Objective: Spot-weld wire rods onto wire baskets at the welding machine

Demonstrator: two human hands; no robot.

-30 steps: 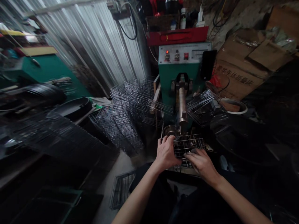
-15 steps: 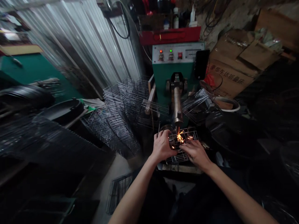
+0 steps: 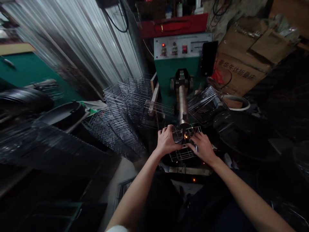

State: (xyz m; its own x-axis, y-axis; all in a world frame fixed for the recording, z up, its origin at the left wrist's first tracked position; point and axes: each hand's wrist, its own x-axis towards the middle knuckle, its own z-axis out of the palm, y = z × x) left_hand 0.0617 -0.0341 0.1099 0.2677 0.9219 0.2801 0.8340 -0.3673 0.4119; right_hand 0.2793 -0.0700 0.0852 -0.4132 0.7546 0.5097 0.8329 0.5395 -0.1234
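Note:
A small wire basket (image 3: 182, 155) sits under the tip of a green spot welder (image 3: 163, 72). My left hand (image 3: 166, 141) is closed on the left side of the basket, thumb stretched toward the middle. On the opposite side my right hand (image 3: 201, 146) grips the wire, its fingers close to the electrode. The welder's metal arm (image 3: 182, 104) comes down between my hands. A small orange glow shows at the contact point, and a few sparks fall below the basket. Part of the basket is hidden by my fingers.
Stacked wire racks (image 3: 120, 119) stand to the left. Loose metal wires (image 3: 204, 98) lie right of the welder, near a round white-rimmed bowl (image 3: 238, 102). A phone (image 3: 209, 58) is fixed to the welder's front. A cardboard box (image 3: 241, 64) leans at the back right.
The bright burst of sparks has shrunk to a small glow, with sparks dropping lower. The green lamp on the panel has gone out. My right hand has turned slightly, its fingers more bent.

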